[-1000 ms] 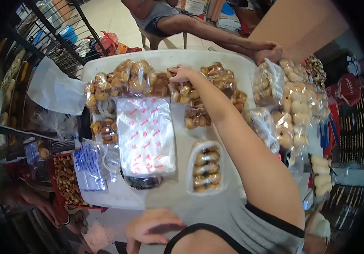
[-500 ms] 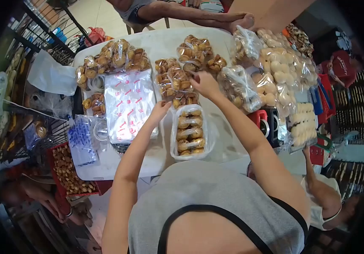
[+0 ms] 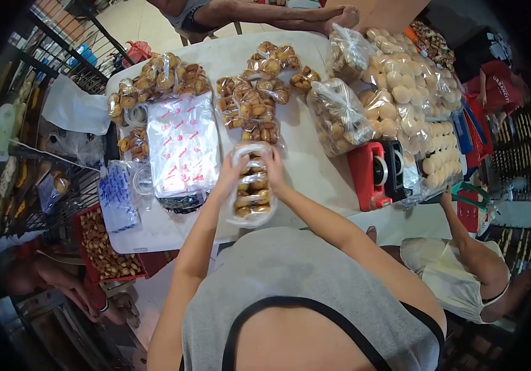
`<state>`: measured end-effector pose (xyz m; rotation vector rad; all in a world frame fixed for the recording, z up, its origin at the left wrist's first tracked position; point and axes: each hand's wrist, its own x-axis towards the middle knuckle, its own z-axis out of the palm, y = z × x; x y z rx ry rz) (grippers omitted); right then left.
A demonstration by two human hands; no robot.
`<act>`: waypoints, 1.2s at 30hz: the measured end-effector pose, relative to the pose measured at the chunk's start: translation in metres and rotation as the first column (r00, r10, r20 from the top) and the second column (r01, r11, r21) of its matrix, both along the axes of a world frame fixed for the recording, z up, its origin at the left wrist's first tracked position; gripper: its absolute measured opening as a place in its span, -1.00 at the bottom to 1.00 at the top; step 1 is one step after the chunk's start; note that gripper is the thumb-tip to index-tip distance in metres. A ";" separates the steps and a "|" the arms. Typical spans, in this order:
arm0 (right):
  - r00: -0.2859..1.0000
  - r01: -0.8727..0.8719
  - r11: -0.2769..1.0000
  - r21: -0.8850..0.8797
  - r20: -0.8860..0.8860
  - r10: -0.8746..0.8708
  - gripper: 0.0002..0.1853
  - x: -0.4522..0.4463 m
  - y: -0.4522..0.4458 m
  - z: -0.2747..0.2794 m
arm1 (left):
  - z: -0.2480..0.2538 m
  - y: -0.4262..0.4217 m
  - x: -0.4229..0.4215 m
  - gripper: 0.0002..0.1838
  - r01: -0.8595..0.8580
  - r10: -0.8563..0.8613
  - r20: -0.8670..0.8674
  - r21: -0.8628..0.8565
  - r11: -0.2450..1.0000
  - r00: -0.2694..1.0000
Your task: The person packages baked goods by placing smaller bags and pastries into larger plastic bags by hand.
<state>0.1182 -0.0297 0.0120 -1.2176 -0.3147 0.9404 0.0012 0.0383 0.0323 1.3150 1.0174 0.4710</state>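
A white plastic tray [image 3: 233,217] holding several small browned buns [image 3: 253,199] lies near the table edge in front of me. My left hand [image 3: 231,173] grips its far left side, with fingers bent over the rim. On the opposite side my right hand [image 3: 274,169] holds the far right rim, thumb toward the buns. Just beyond the tray are clear bags of browned pastries [image 3: 255,102], which neither hand touches. To the left lies a stack of printed plastic bags [image 3: 182,145] with red marks.
Bagged pale buns [image 3: 401,93] and a tied bag of pastries [image 3: 339,117] fill the right side. A red tape dispenser [image 3: 364,176] stands nearer. Left are tape rolls [image 3: 142,182] and a red crate of bread [image 3: 101,247]. Other people are around the table.
My right hand has come back from the pastry bags to the tray, and my left has moved onto its other side. The tray now sits slightly farther left.
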 end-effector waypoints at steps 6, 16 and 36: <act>0.845 -0.127 0.958 -0.258 0.478 0.241 -0.55 0.012 0.028 -0.001 | 0.012 0.000 -0.041 -0.44 -0.075 0.075 0.009 0.033 0.997 0.997; 0.472 -0.209 0.754 -0.623 0.611 0.636 -0.34 0.100 0.075 0.011 | 0.017 0.075 0.058 -0.30 -0.136 0.165 -0.086 0.273 0.952 0.983; -0.490 -0.294 0.864 -0.408 0.841 0.230 -0.60 0.127 -0.009 0.050 | -0.024 0.050 0.110 -0.35 0.699 -0.444 -0.565 0.389 0.600 0.695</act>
